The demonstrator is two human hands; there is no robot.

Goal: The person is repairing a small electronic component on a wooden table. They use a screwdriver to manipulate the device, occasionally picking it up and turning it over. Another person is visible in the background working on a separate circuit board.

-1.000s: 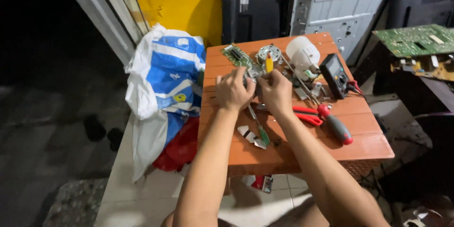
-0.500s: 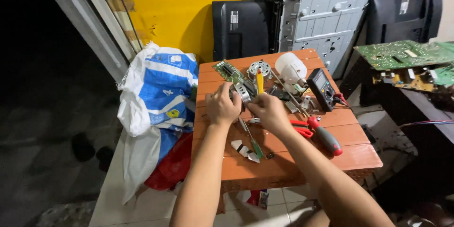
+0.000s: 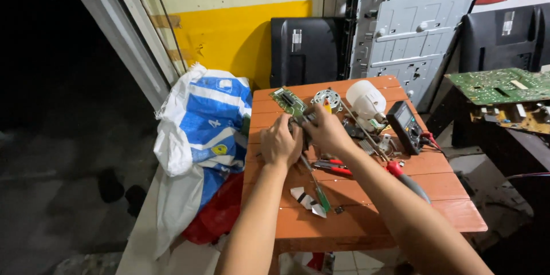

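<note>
Over the middle of a small orange slatted table [image 3: 366,226], my left hand [image 3: 279,144] and my right hand [image 3: 326,132] meet, both closed around a small dark part [image 3: 302,124] held between them. What the part is cannot be made out. Just beyond the hands lie a small green circuit board [image 3: 288,101] and a round metal disc [image 3: 327,99]. A green-handled screwdriver [image 3: 318,190] and red-handled pliers [image 3: 333,165] lie on the table under my forearms.
A white bulb housing [image 3: 367,102] and a black multimeter [image 3: 405,126] sit at the table's right. A white and blue sack [image 3: 201,132] leans on the left edge. Black monitor shells [image 3: 306,50], a grey metal panel [image 3: 409,20] and a large green board [image 3: 504,84] stand behind and right.
The view has tilted up and drawn slightly back, showing more of the wall and panels. My hands stay together on the small part and have shifted a little toward the table's left.
</note>
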